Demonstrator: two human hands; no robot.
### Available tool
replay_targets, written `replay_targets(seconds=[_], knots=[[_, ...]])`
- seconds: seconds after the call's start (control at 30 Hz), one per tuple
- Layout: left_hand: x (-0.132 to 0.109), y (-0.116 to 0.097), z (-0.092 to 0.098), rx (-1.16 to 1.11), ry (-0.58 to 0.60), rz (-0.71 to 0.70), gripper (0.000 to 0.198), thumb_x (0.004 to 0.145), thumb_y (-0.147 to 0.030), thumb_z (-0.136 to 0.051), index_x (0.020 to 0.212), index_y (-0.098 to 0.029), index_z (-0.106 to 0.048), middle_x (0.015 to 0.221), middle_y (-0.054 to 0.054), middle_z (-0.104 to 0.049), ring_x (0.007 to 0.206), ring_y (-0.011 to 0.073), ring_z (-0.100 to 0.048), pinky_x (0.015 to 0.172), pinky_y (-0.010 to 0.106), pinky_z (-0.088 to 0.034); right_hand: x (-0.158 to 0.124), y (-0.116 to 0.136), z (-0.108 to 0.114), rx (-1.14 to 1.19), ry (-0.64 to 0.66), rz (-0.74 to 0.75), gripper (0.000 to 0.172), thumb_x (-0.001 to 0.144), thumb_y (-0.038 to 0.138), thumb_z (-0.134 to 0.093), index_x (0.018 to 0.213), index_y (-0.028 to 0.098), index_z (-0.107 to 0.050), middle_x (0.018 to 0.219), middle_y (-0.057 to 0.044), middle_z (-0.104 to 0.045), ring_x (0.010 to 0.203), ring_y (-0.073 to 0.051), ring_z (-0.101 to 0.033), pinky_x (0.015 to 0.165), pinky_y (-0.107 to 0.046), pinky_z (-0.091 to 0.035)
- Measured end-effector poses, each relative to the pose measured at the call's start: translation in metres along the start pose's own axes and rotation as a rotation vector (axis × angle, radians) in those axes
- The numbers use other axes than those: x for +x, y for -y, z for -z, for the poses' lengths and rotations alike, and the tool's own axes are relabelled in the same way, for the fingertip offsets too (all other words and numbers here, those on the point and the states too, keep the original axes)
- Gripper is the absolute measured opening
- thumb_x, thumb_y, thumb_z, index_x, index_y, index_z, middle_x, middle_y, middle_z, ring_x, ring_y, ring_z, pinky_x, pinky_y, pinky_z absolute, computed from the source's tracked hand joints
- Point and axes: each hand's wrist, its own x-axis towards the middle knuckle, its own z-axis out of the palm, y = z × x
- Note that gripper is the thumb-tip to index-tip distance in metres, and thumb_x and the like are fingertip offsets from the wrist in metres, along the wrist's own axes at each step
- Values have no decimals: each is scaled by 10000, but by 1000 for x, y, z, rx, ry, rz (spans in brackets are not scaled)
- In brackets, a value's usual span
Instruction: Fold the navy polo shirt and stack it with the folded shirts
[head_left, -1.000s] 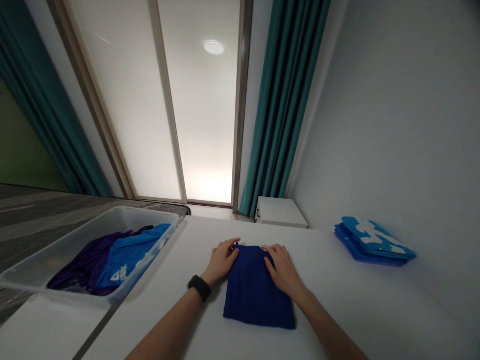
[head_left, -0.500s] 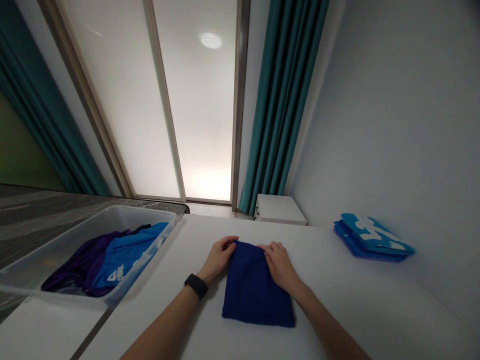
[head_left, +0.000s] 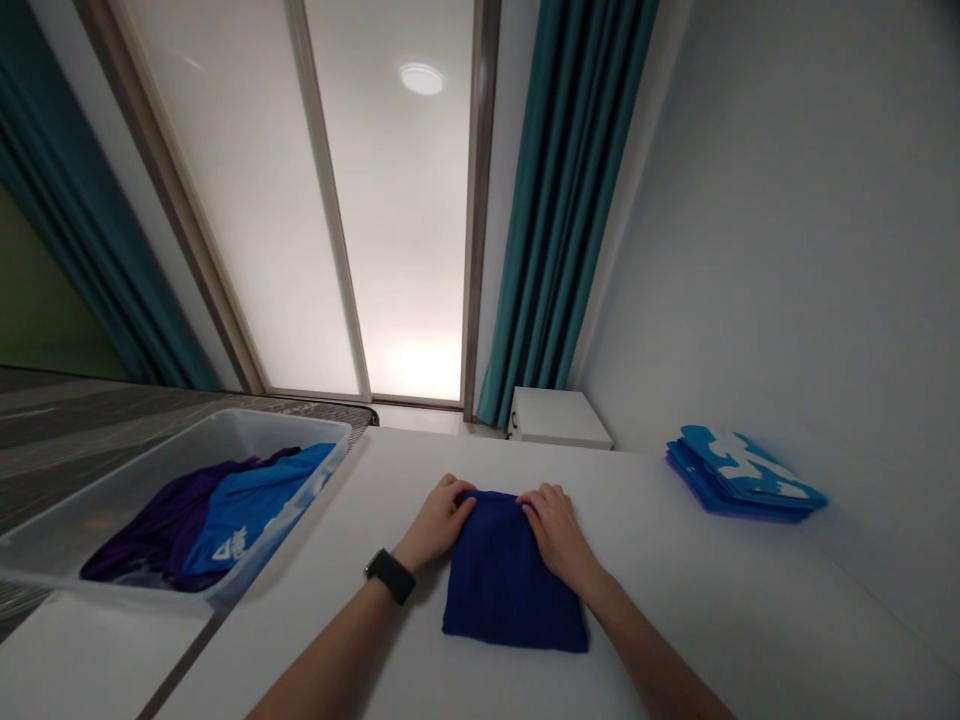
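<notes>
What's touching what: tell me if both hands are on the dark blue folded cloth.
Touching. The head view shows the left hand and right hand resting on the dark blue folded cloth at its far edge.

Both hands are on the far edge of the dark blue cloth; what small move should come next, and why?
Probably fold the far edge toward the near edge. The left hand and right hand both pinch the far end of the folded dark blue cloth, which lies flat on the white table.

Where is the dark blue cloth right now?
The dark blue cloth lies folded on the white table, bottom middle of the head view, with the left hand and right hand gripping its far edge.
</notes>
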Motion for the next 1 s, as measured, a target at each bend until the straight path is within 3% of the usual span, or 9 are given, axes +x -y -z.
replay_targets(seconds=[0.2, 0.43, 0.57, 0.77, 0.83, 1.0], knots=[[-1, -2, -3, -80, -34, -38, 229, 887, -254, -463, 962, -182, -667, 958, 64, -603, 888, 195, -579, 800, 331, -475, -3, 2, 1, 112, -76, 3, 233, 988, 222, -325, 906, 224, -543, 936, -60, -593, 897, -210, -532, 838, -364, -414], [-4, -6, 0, -104, 4, -56, 191, 840, -272, -561, 973, -189, -669, 992, 68, -649, 948, 216, -597, 861, 347, -462, -3, 4, 6, 200, -46, 106, 197, 979, 211, -354, 937, 226, -546, 944, -50, -637, 913, -201, -560, 863, -372, -410], [-4, -7, -1, -148, -3, -15, 202, 855, -288, -528, 949, -193, -680, 972, 66, -669, 904, 212, -606, 807, 337, -467, -3, 5, 7, 209, -56, 83, 222, 977, 210, -347, 974, 227, -569, 955, -53, -649, 915, -203, -564, 865, -377, -423], [-1, 0, -8, -297, -74, 88, 337, 884, -375, -488, 1134, -186, -611, 846, 26, -657, 742, 179, -596, 705, 301, -467, -2, 7, 6, 222, -54, 22, 286, 984, 218, -297, 1048, 244, -575, 1009, -46, -661, 949, -200, -577, 872, -365, -433], [0, 3, -11, -296, -59, 101, 333, 890, -397, -471, 1089, -179, -626, 804, 23, -656, 743, 187, -600, 700, 301, -465, -1, 6, 3, 194, -52, -14, 294, 982, 218, -294, 1079, 249, -570, 1033, -45, -662, 960, -199, -580, 878, -365, -428], [-1, 1, -11, -175, -69, 86, 306, 905, -402, -433, 922, -188, -651, 917, 62, -700, 878, 222, -629, 825, 334, -456, 1, 1, -6, 99, -27, -100, 279, 949, 222, -356, 1128, 237, -570, 1096, -66, -660, 992, -229, -576, 879, -398, -409]])
